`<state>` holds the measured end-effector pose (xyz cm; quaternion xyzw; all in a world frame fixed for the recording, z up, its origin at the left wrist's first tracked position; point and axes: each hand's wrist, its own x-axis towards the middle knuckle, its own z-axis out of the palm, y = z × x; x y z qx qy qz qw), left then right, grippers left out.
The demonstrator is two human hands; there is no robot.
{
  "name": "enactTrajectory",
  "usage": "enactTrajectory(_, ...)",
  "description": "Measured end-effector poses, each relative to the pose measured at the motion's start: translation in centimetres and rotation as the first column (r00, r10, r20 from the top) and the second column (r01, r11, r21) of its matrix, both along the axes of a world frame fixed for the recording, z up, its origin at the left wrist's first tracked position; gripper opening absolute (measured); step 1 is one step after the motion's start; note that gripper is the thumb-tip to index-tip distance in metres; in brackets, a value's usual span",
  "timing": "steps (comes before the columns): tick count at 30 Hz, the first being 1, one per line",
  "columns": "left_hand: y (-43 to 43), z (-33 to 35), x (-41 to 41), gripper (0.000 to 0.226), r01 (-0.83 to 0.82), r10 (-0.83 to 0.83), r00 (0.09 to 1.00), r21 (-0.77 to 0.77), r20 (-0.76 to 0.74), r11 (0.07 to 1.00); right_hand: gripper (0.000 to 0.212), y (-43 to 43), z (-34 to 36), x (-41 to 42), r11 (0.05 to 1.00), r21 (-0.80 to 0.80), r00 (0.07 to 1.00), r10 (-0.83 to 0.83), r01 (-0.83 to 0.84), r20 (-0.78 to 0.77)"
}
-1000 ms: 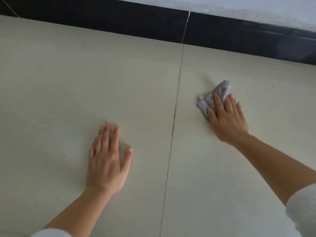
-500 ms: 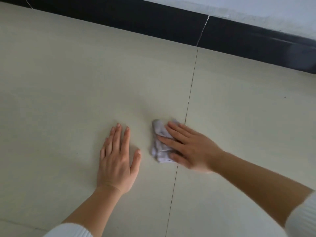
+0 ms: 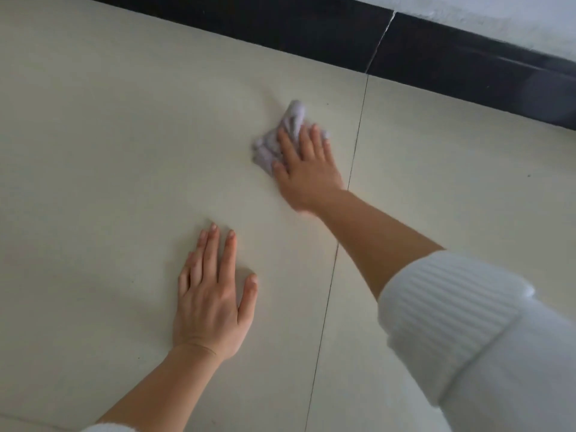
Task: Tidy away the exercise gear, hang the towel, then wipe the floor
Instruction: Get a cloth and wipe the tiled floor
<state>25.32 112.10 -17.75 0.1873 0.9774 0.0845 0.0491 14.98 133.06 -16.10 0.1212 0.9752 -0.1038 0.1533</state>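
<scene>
Pale cream floor tiles (image 3: 109, 135) fill most of the frame, split by a thin grout line (image 3: 336, 257) running down right of centre. Just left of that line, in the upper middle, the right hand (image 3: 307, 169) presses a crumpled grey cloth (image 3: 280, 135) flat to the floor, fingers spread over it rather than curled. Lower centre, the left hand (image 3: 212, 304) lies palm-down and flat, holding nothing. Black skirting (image 3: 311, 29) crosses the top.
</scene>
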Motion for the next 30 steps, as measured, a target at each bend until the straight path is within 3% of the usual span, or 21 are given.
enactTrajectory(3, 0.0, 0.1, 0.0, 0.067, -0.005, 0.005, 1.0, -0.006, 0.009, 1.0, 0.058, -3.7, 0.3, 2.2, 0.942, -0.053, 0.943, 0.329, -0.331, -0.046)
enactTrajectory(5, 0.1, 0.1, 0.0, 0.067, -0.008, 0.008, 1.0, -0.015, 0.009, 1.0, 0.059, -1.4, 0.5, 3.1, 0.926, -0.016, 0.926, 0.377, -0.377, -0.008)
enactTrajectory(7, 0.0, 0.1, 0.0, 0.068, -0.011, 0.011, 1.0, -0.018, 0.008, 1.0, 0.059, 2.7, 0.8, 4.0, 0.974, 0.045, 0.975, 0.221, -0.222, 0.029)
enactTrajectory(9, 0.0, 0.1, 0.1, 0.068, -0.016, 0.016, 1.0, -0.017, 0.0, 1.0, 0.06, 7.3, 0.8, 5.9, 0.991, 0.105, 0.993, -0.093, 0.085, 0.073)
enactTrajectory(12, 0.1, 0.1, 0.1, 0.067, -0.003, 0.003, 1.0, -0.018, -0.007, 1.0, 0.062, 11.1, 1.1, 9.5, 0.822, 0.132, 0.816, -0.568, 0.554, 0.112)
enactTrajectory(14, 0.1, 0.0, 0.1, 0.068, 0.003, -0.003, 1.0, -0.03, -0.003, 1.0, 0.063, 9.5, 1.1, 10.3, 0.759, 0.076, 0.751, -0.651, 0.647, 0.111)
enactTrajectory(16, 0.1, 0.1, 0.1, 0.068, 0.002, -0.002, 1.0, -0.024, 0.007, 1.0, 0.061, 5.4, 0.8, 10.7, 0.852, 0.014, 0.848, -0.522, 0.523, 0.09)
enactTrajectory(18, 0.1, 0.1, 0.1, 0.068, 0.003, -0.003, 1.0, -0.015, 0.008, 1.0, 0.058, 0.3, 0.7, 12.0, 0.954, -0.036, 0.954, -0.298, 0.299, 0.024)
enactTrajectory(21, 0.0, -0.1, 0.1, 0.069, 0.015, -0.014, 1.0, -0.008, 0.013, 1.0, 0.054, -4.4, 0.6, 16.2, 0.999, -0.015, 0.999, -0.04, 0.039, -0.034)
enactTrajectory(25, 0.0, 0.1, 0.0, 0.069, 0.03, -0.03, 0.997, 0.008, 0.065, 1.0, 0.055, -7.2, 0.8, 22.6, 0.999, -0.012, 0.999, 0.029, -0.03, -0.019)
enactTrajectory(30, 0.0, 0.4, 0.1, 0.068, 0.047, -0.049, 0.996, 0.023, 0.081, 0.999, 0.057, -11.6, 2.4, 30.4, 0.999, 0.028, 0.998, -0.02, 0.019, 0.054)
